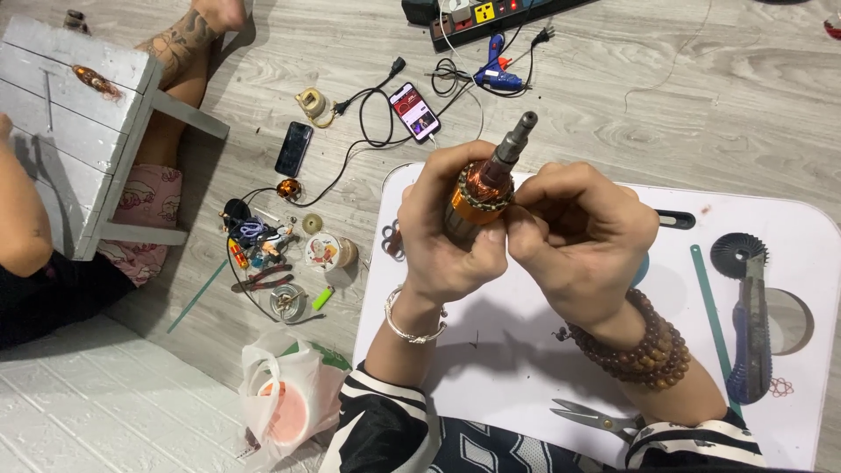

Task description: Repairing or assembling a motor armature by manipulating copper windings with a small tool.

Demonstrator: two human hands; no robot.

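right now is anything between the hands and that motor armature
Nothing visible: the left hand wraps the motor armature directly, and the right hand has its fingertips on the copper windings, above the white lap table.

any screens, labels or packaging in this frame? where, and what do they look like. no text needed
Lit phone: on the floor above the white table, cable plugged in, screen red and dark.
Dark phone: floor, left of the lit one, black, screen off.
Power strip: top edge, black with a yellow label and red switch lights.
Plastic bag: floor, bottom left, white, pink-orange inside.
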